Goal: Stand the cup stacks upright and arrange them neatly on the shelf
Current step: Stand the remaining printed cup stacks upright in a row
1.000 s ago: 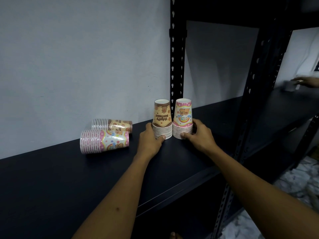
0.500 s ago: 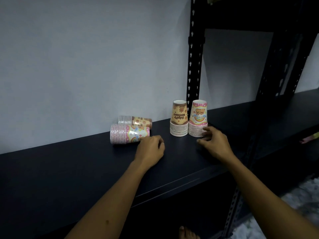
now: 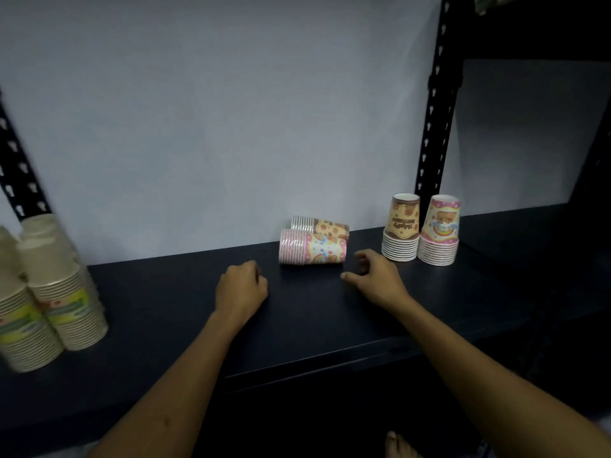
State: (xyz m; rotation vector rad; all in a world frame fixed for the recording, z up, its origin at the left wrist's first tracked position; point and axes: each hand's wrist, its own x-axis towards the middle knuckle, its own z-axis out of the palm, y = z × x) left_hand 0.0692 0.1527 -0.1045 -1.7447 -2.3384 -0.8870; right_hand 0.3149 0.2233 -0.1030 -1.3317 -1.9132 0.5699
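Observation:
Two cup stacks stand upside down on the dark shelf (image 3: 330, 325) near the upright post: a brown stack (image 3: 401, 228) and a pink stack (image 3: 439, 231), side by side. Two more stacks lie on their sides by the wall: a pink one (image 3: 312, 247) in front and a brown one (image 3: 320, 225) behind it. My left hand (image 3: 239, 287) rests on the shelf with fingers curled, left of the lying pink stack. My right hand (image 3: 375, 276) hovers open just right of that stack, holding nothing.
Tall stacks of pale cups with green and yellow print (image 3: 49, 292) stand at the shelf's left end. A black perforated post (image 3: 436, 100) rises behind the upright stacks. A bare foot (image 3: 398, 446) shows below the shelf edge.
Both hands left the two upright stacks and moved left toward the lying stacks. The view panned left, bringing the pale cup stacks into sight.

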